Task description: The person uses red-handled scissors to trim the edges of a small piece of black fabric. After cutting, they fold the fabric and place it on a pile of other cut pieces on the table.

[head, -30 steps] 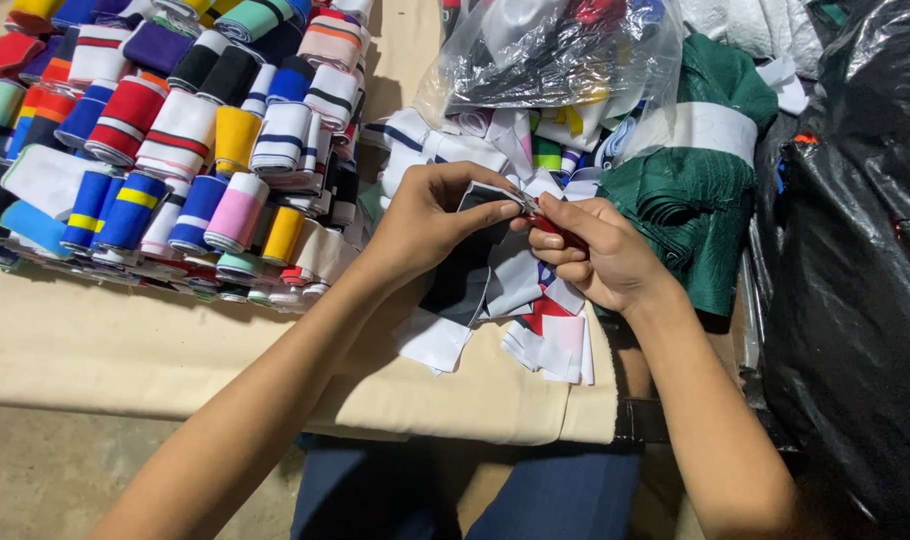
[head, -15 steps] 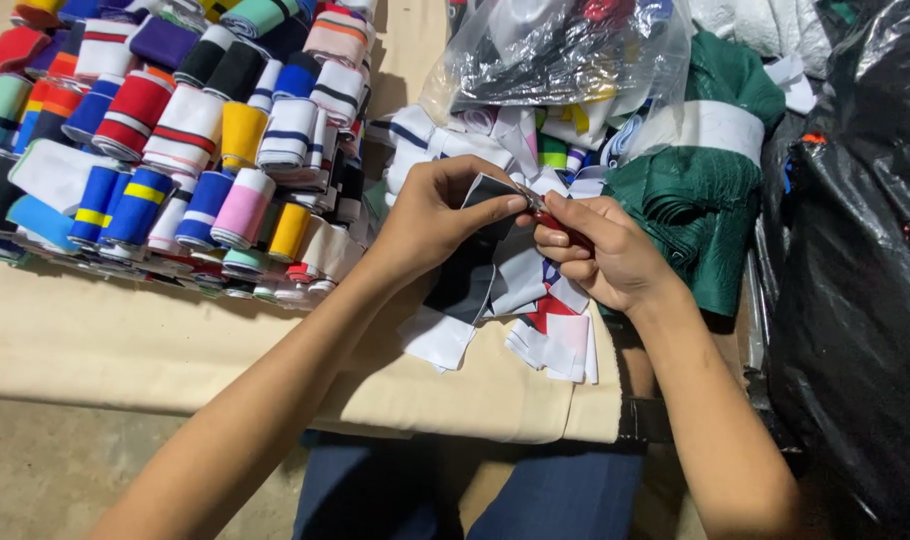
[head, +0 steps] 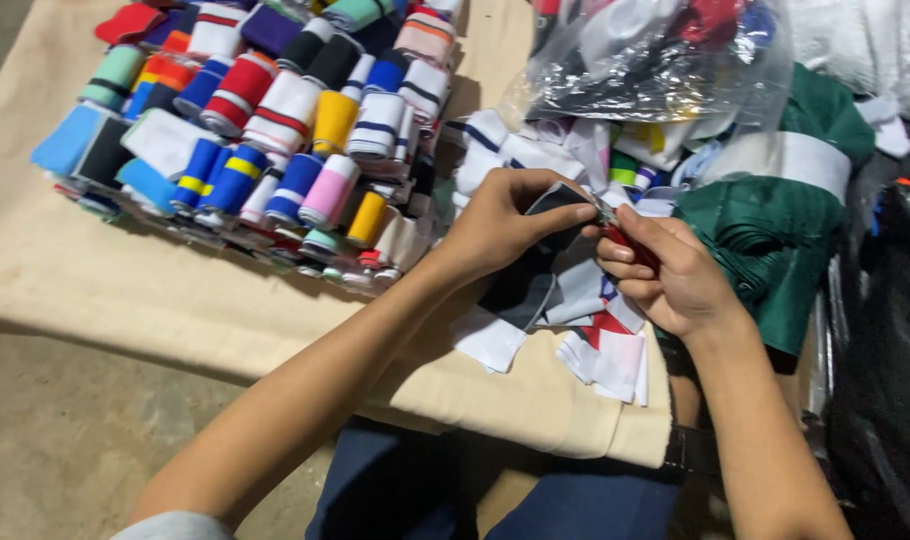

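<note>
While a black strip [head: 535, 270] is pinched in the closed left hand [head: 500, 225], a red tool [head: 630, 245], possibly a cutter, is gripped by the right hand [head: 670, 275]. Rolled bands [head: 275, 110] are stacked nearby.

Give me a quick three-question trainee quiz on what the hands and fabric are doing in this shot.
1. True or false: the left hand grips a dark fabric piece.
2. What colour is the handle of the small tool in the right hand?
3. The rolled fabric cuffs lie to which side of the hands: A left, B right?

Key: 1 true; 2 red; 3 A.
</note>
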